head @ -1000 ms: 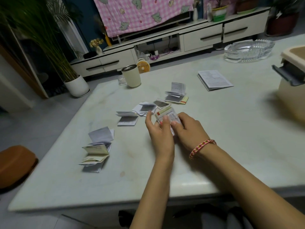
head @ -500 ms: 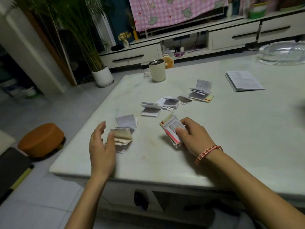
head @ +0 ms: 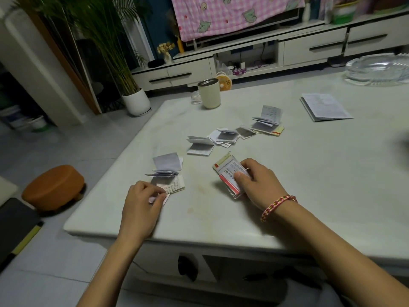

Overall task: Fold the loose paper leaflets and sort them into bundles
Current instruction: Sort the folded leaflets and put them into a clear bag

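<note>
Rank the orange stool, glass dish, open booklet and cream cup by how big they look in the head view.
1. orange stool and glass dish: look alike; the dish is cut off by the frame edge.
2. open booklet
3. cream cup

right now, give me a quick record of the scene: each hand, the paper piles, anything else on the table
left hand: pinches a leaflet at the near pile
right hand: grips a bundle, red-striped sheet on top
middle leaflets: loose, spread on the table
far pile: folded, stacked
booklet: flat, far right
cup: upright, far edge
glass dish: far right corner
</note>
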Demonstrator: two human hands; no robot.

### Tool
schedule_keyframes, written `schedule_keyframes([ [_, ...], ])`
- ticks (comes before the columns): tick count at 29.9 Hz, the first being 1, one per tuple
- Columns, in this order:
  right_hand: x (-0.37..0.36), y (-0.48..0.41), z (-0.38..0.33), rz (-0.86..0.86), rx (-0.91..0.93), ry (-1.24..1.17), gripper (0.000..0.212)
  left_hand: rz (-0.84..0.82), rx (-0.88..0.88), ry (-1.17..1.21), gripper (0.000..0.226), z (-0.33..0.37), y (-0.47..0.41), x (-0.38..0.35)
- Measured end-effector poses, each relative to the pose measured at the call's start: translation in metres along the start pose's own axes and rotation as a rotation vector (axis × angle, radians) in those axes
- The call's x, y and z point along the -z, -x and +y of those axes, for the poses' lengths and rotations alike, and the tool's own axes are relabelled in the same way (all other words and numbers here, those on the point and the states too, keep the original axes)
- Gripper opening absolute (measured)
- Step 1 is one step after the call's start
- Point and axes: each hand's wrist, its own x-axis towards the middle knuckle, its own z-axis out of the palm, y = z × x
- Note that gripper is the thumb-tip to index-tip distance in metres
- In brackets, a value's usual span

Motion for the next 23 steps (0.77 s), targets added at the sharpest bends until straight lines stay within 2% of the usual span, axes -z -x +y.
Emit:
schedule_keyframes([
  [5, 0.001, -0.001, 0.002, -0.015, -0.012, -0.043, 0.005, -0.162, -0.092, -0.050, 0.029, 0.011, -0.006, -0.002],
  [7, 0.001, -0.002, 0.002, -0.020, -0.033, -0.075, 0.006, -0.172, -0.067, -0.040, 0.032, 0.017, -0.009, -0.002],
  [9, 0.002, -0.003, 0.003, -0.012, -0.053, -0.119, 0.009, -0.178, -0.115, -0.091, 0.039, 0.020, -0.014, -0.006],
  [12, 0.001, -0.004, 0.002, -0.011, -0.070, -0.178, 0.016, -0.185, -0.256, -0.284, 0.038, 0.019, -0.019, -0.011],
  [14, 0.001, -0.004, 0.003, -0.009, -0.078, -0.204, 0.012, -0.158, -0.341, -0.394, 0.038, 0.021, -0.021, -0.014],
  [18, 0.001, -0.003, 0.003, 0.011, -0.077, -0.235, 0.010, -0.064, -0.387, -0.497, 0.028, 0.029, -0.023, -0.013],
  [20, 0.002, -0.003, 0.004, 0.031, -0.078, -0.256, 0.010, -0.012, -0.231, -0.329, 0.025, 0.037, -0.019, -0.009],
  [21, 0.001, -0.004, 0.004, 0.032, -0.080, -0.262, 0.009, 0.011, -0.109, -0.154, 0.022, 0.044, -0.015, -0.003],
  [23, 0.001, -0.006, 0.005, 0.043, -0.098, -0.277, 0.007, 0.011, 0.133, 0.365, 0.016, 0.069, -0.013, 0.003],
])
